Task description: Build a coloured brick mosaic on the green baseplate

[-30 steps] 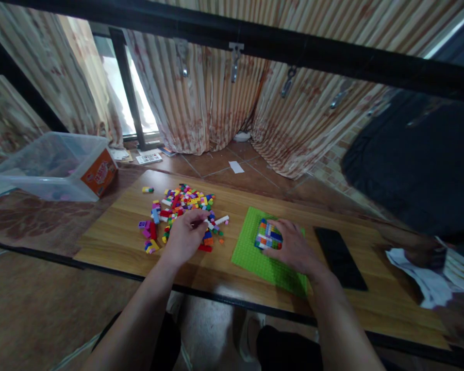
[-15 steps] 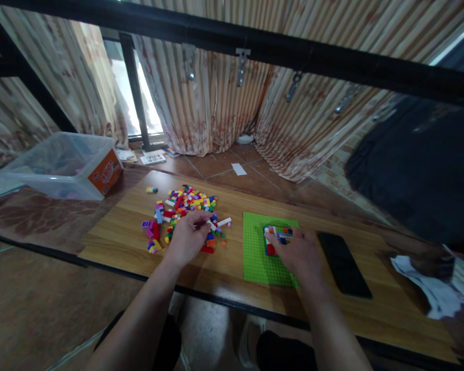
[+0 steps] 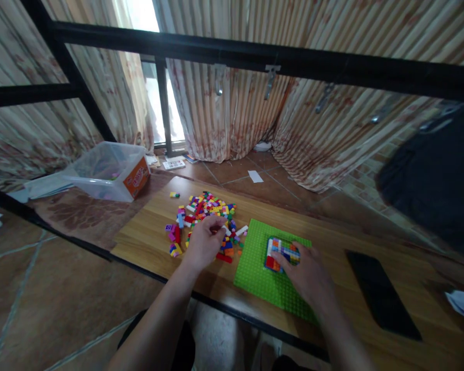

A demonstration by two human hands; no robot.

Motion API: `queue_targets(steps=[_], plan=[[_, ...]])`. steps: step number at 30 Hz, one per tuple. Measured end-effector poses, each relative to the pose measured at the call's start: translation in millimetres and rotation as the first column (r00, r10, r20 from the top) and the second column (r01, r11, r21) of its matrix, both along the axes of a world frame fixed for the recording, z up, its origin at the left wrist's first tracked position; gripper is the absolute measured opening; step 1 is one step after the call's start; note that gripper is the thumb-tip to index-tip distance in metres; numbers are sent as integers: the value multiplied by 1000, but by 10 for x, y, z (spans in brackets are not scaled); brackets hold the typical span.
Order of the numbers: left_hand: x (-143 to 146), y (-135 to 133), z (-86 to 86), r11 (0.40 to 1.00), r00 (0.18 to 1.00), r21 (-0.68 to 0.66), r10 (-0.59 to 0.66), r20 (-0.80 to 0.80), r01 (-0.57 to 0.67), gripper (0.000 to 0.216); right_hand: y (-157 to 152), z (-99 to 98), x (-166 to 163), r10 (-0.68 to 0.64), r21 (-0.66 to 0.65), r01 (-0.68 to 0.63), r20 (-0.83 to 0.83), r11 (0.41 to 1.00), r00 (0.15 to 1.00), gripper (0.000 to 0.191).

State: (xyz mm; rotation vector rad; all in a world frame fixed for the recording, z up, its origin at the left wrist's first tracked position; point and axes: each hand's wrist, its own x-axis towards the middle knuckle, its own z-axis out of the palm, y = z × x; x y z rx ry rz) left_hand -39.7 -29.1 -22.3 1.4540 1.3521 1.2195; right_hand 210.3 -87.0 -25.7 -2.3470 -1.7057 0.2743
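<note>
Left hand point(image 3: 205, 241): poised right at the near side of the loose bricks point(image 3: 211, 207), back of the hand towards the camera, fingers curled, thumb and forefinger brought close at the tips; whether a small piece sits between them, this view cannot tell

Right hand point(image 3: 309, 265): and across the way, arched half open over the brick build point(image 3: 274, 253), thumb laid across its near side, fingers bent at its right end, a clear gap between the two; it looks like contact, but firm grip or light rest cannot be told

Brick build: low, flat and many-coloured, red and orange at the near left corner, white and light blue further up, its right part under the hand; it sits on the green baseplate point(image 3: 250, 281)

Green baseplate: studded, lying at a slant on the wooden table point(image 3: 139, 242), its near right corner running up to the right forearm

Loose bricks: a bright scatter to the left of the baseplate, a long red brick point(image 3: 224, 257) at the near edge, a white brick point(image 3: 242, 230) just beside the plate, purple bricks point(image 3: 171, 231) out on the left flank

Dark slab point(image 3: 382, 293): flat on the table, to the right of the right hand

Clear box point(image 3: 100, 188): past the table's far left corner, orange label point(image 3: 136, 178) on its end

Backdrop: striped curtains point(image 3: 232, 113) hanging behind a black rail point(image 3: 232, 51)
</note>
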Motion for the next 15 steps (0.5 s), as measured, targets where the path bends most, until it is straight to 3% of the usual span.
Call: queue_targets(steps=[10,15], plan=[[-42,10,-35,999,999,40,33,-15,-32,22,25,-11,-344,53,6,-53,5,999,999,74],[-56,10,-47,999,998,40,15,-65,-13,23,45,-9,-258,64,-12,-64,20,998,998,78]])
